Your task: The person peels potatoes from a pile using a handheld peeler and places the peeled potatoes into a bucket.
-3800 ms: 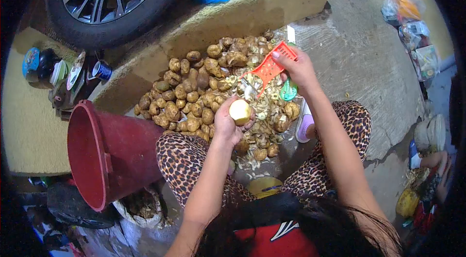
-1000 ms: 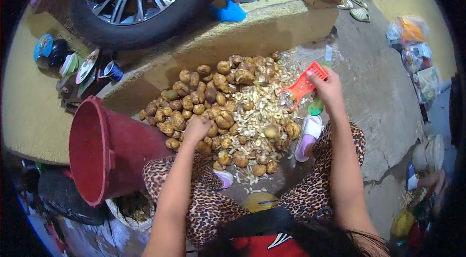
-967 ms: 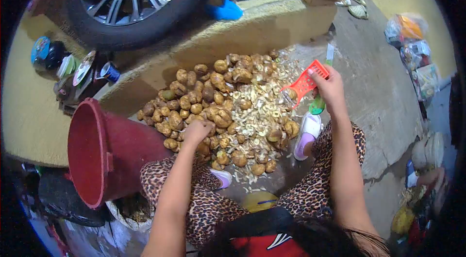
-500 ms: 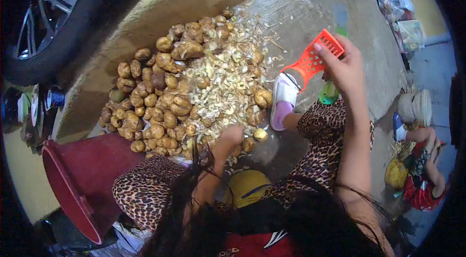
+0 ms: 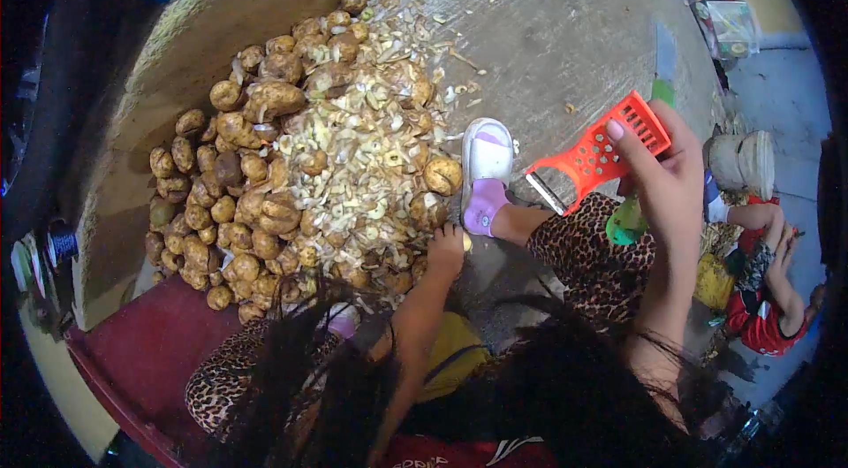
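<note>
Right hand (image 5: 661, 169): one orange peeler (image 5: 594, 154), gripped narrowly, thumb flat on its holed face. One knife (image 5: 663, 70), green handle passing behind the same fingers.

Left hand (image 5: 444, 254): low at the near edge of the heap, fingers bent forward and fairly close together. One small pale thing (image 5: 467, 242), probably a peeled potato, just beside the fingertips; whether it is held, cannot tell.

Peeler: left of the right fingers, well clear of the heap. Long axis slanting; slotted end up by the fingers, blade end down and leftward, roughly on the left hand's side. Knife: long axis nearer upright, blade pointing away from the body beyond the right fingers.

Potatoes (image 5: 274, 98), many: heaped ahead and to the left of the left fingers, brown skins on; the larger share of the work, by judgement, is left. Peelings (image 5: 349, 169), a thick spread ahead of the left fingers: a fair amount done. Count of finished potatoes: cannot tell.

Dark red bucket (image 5: 155, 344): left of the left fingers, tilted, contents hidden. Yellow tub (image 5: 455, 360): just behind the left fingers, partly covered by the forearm. White shoe (image 5: 488, 154): between the two hands, beyond the left fingertips. Another person (image 5: 773, 313): well right of the right fingers.
</note>
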The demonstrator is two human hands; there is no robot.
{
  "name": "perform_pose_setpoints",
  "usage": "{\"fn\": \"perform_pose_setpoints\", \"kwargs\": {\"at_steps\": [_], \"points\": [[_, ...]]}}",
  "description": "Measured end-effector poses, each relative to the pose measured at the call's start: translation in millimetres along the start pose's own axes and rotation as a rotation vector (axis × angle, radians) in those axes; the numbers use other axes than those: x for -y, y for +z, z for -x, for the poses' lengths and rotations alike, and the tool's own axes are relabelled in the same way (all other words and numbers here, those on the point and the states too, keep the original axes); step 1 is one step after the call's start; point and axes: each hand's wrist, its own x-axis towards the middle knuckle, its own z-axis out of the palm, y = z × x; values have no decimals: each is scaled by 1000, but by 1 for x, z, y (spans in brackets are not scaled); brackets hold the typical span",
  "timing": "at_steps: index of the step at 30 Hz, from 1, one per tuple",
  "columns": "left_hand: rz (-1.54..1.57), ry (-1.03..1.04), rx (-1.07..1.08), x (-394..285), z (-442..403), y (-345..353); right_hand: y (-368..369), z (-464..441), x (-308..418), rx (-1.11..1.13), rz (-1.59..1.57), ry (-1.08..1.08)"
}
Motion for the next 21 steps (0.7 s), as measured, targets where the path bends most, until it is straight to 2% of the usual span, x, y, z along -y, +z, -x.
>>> {"fn": "perform_pose_setpoints", "kwargs": {"at_steps": [6,8,11,14,15,18,19,21], "points": [[-16,94,21,25,5,10,3,-1,8,37,3,-45],[-22,101,35,30,7,-1,7,1,18,62,5,9],[244,-114,73,37,17,-37,11,3,29,114,-4,17],[587,-86,-164,56,38,-85,22,4,34,71,-5,-149],[653,-75,-318,56,50,-108,27,5,36,44,-7,-224],[481,32,-573,77,84,-166,44,15,51,162,-63,-259],[450,16,-551,79,101,-194,52,22,60,212,-117,-250],[749,-37,-488,83,131,-238,65,36,73,306,-225,-273]]}}
